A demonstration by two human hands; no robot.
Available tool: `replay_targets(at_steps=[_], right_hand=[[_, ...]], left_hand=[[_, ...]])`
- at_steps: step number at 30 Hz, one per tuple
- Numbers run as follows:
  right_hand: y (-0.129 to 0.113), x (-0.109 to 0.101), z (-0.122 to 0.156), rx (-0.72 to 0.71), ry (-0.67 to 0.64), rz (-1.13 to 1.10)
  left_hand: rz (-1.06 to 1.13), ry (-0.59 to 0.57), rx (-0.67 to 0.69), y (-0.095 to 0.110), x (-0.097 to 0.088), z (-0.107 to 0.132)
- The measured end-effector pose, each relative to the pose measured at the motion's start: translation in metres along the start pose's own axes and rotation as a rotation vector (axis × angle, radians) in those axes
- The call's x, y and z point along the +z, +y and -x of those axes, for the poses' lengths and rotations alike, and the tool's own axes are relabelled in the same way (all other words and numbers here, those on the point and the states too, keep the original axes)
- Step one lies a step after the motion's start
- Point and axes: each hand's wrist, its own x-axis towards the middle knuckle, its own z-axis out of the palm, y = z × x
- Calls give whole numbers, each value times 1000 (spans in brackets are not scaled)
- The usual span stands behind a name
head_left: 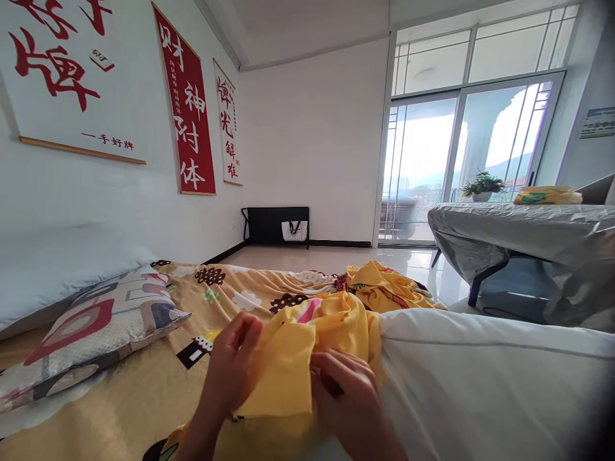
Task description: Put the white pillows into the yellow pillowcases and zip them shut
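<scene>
A yellow cloth (pixel 283 371) with a hemmed edge, which looks like a bedding cover, is bunched in front of me. Its left part is pinched in my left hand (pixel 233 355), whose fingers are curled closed. On the other side, my right hand (pixel 348 387) grips the hem between thumb and fingers. A pink patch shows on a fold behind the hands. More yellow printed fabric (pixel 384 285) lies heaped farther back on the bed. Right of my hands, a plain white padded piece (pixel 480 365), perhaps a quilt or pillow, touches the yellow cloth.
A tan patterned sheet (pixel 192 320) covers the bed. At the left lie a patterned cushion (pixel 110 320) and a white pillow (pixel 62 262). Beyond the bed's right side stands a plastic-covered table (pixel 519 221) with a potted plant (pixel 483 186). A folded black frame (pixel 264 224) leans against the far wall.
</scene>
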Motion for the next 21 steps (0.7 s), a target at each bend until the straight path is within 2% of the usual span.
replay_targets(at_steps=[1,2,4,6,8,11,13,16,18,21], right_hand=[[3,0,-1,25,24,23],[5,0,-2,43,39,40],[8,1,-3,60,71,63],[8,3,-3,45,92,67],[7,4,-2,1,127,71],[5,8,1,-63,189,85],[4,11,5,-62,197,90],[5,14,9,41,221,104],[8,12,8,96,261,123],[16,2,3,56,231,201]], left_hand=[[-18,12,47,4,-11,3],[-41,-34,85,10,-20,8],[-138,-195,129,21,-28,17],[-282,-291,105,31,-22,26],[-363,-276,66,37,-7,31],[-347,-239,37,34,11,34],[-284,-199,-13,26,14,35],[-85,-102,-164,18,11,36],[105,-150,-267,20,8,35],[362,-258,-356,31,2,34]])
